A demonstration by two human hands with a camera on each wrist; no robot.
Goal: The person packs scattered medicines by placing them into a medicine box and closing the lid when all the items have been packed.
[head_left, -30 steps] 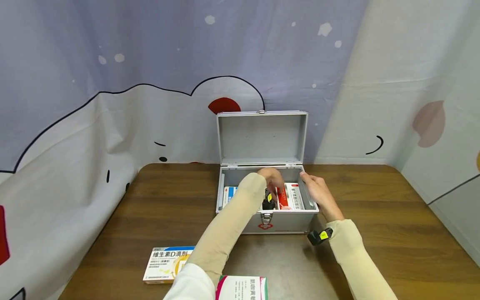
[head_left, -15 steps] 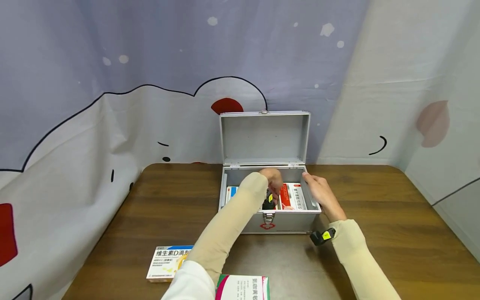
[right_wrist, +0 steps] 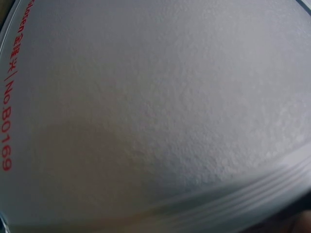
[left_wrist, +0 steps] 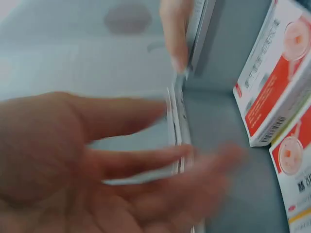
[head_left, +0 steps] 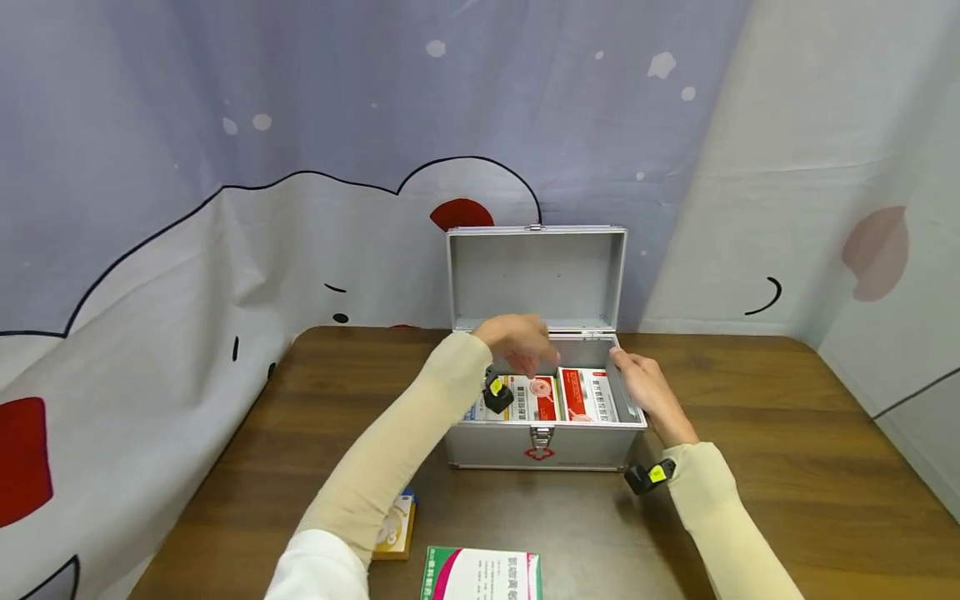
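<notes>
A silver metal first-aid case (head_left: 483, 450) stands on the table with its lid up. Inside it lie red-and-white medicine boxes (head_left: 588, 395), more of them partly covered by my left arm. My left hand (head_left: 521, 343) hovers over the case opening with nothing in it; in the left wrist view its fingers are stretched and blurred, apart from the medicine boxes (left_wrist: 272, 77). At the case's right wall my right hand (head_left: 651, 393) grips the rim, thumb on the edge. The right wrist view is filled by the case's silver side (right_wrist: 160, 107) with red lettering.
In front of the case lies a green, pink and white medicine box (head_left: 483, 575). A white-and-yellow medicine box (head_left: 395, 531) is partly hidden behind my left forearm. A printed curtain (head_left: 360, 250) hangs behind the wooden table (head_left: 720, 375).
My left hand has risen out of the case and moved left, uncovering red-and-white boxes. The left forearm now covers more of the white-and-yellow box. My right hand has stayed on the rim.
</notes>
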